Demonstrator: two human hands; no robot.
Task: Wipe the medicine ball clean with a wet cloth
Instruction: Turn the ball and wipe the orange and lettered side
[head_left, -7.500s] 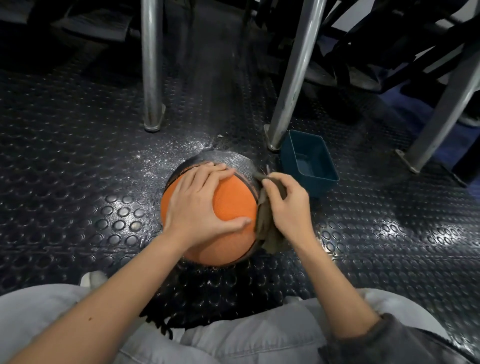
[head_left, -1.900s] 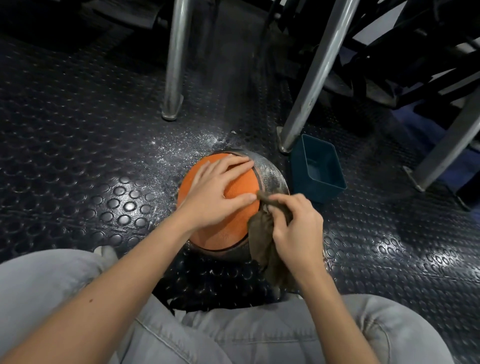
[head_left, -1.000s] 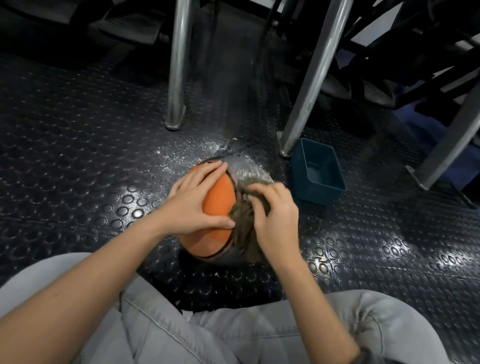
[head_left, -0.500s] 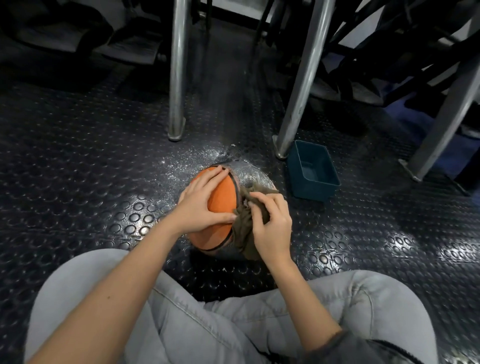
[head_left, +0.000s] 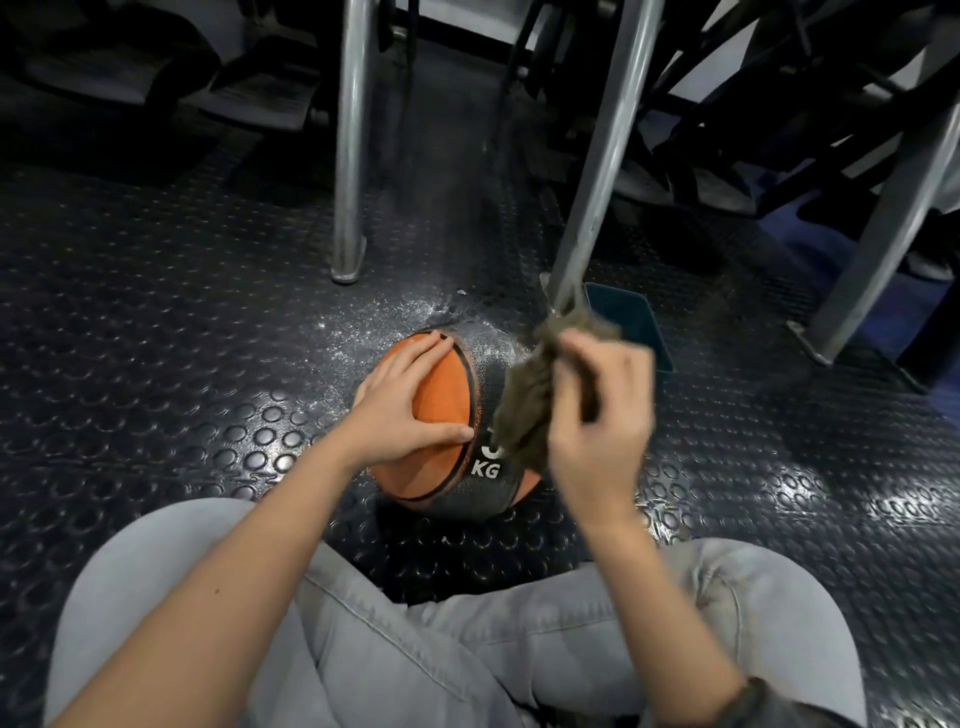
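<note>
Lifted off since half a second ago, the right grip (head_left: 597, 415) now hangs blurred above the ball's right side, its fingers clenched round the cloth (head_left: 530, 395), which dangles over the grey band. The ball (head_left: 441, 395) sits on the floor (head_left: 156, 338) just before the crossed legs (head_left: 467, 649). The left grip (head_left: 400, 400) presses flat, fingers spread, on its orange panel, and a tub (head_left: 631, 322) stands just behind.
</note>
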